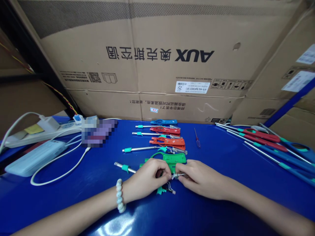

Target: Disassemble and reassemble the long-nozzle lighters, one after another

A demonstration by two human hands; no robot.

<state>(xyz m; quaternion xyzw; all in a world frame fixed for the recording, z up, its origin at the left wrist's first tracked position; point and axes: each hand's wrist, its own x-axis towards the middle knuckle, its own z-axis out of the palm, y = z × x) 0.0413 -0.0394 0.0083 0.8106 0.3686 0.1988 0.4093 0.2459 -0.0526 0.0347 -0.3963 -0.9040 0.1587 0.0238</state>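
Note:
My left hand (156,175), wearing a beaded bracelet (119,196), is closed in a pinch. At its fingertips shows a bit of white, too small to name. Facing it, my right hand (200,177) pinches a small silvery metal part (175,176), and the two sets of fingertips nearly meet there. Just behind them lies a green plastic casing (174,158), partly covered by my left hand. A metal rod (128,168) with teal tape emerges from behind my left wrist. Thin wires (169,186) and a teal tape tab (161,190) hang below the fingers.
Beyond my hands lie orange (169,142), red (167,131) and blue (163,122) casings with rods. A small screwdriver (197,141) lies behind my right hand. Several long-rod tools (270,147) are at right; a power bank (36,157) and power strip (31,136) at left. Cardboard (147,75) walls the back.

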